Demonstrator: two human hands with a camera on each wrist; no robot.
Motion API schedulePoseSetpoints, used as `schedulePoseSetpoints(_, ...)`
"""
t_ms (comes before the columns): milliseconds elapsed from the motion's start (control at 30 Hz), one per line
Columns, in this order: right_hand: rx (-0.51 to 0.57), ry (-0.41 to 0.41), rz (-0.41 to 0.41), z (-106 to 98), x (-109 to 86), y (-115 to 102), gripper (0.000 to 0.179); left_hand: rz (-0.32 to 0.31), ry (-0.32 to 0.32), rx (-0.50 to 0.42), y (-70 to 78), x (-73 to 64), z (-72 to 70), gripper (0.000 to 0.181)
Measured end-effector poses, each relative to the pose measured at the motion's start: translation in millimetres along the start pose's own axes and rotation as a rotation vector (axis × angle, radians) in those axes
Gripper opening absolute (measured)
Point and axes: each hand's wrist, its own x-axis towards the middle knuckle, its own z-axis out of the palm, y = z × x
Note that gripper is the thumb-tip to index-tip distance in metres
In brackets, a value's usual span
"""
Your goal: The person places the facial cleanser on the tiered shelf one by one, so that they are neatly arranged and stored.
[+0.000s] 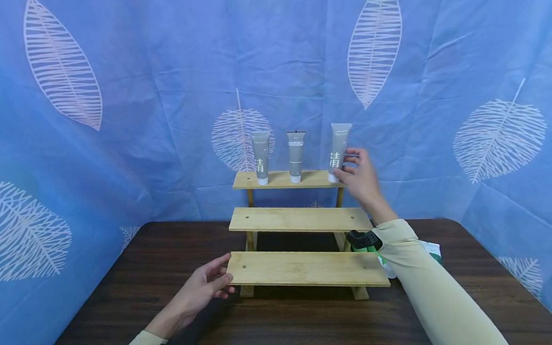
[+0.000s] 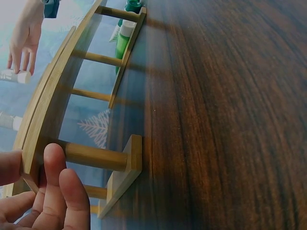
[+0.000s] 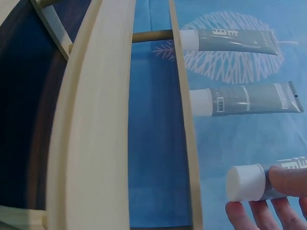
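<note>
A tiered wooden display stand with three steps stands on the table. At the left end of its lowest step, my left hand grips the board, thumb above and fingers below, as the left wrist view also shows. My right hand pinches a grey tube with a white cap, cap down, by the right end of the top step. In the right wrist view a gap shows between that tube's cap and the board. Two more grey tubes stand cap-down on the top step.
Behind the stand's right side, green-and-white tubes lie on the dark wooden table, partly hidden by my right arm in the head view. A blue cloth with white leaf prints hangs behind and at both sides.
</note>
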Motion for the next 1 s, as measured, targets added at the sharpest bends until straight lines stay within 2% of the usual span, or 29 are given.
schedulePoseSetpoints(400, 0.038, 0.035, 0.031, 14, 9.4, 6, 0.058, -0.006, 0.002, 0.004, -0.2, 0.2, 0.6, 0.064)
schedulePoseSetpoints(733, -0.025, 0.09, 0.061, 22, 13.5, 12, 0.055, 0.0, 0.0, 0.004, -0.6, 0.0, 0.1, 0.064)
schedulePoseSetpoints(1000, -0.038, 0.098, 0.061, 26, 16.4, 16, 0.053, 0.001, 0.005, 0.005, -1.2, -0.2, 0.1, 0.065)
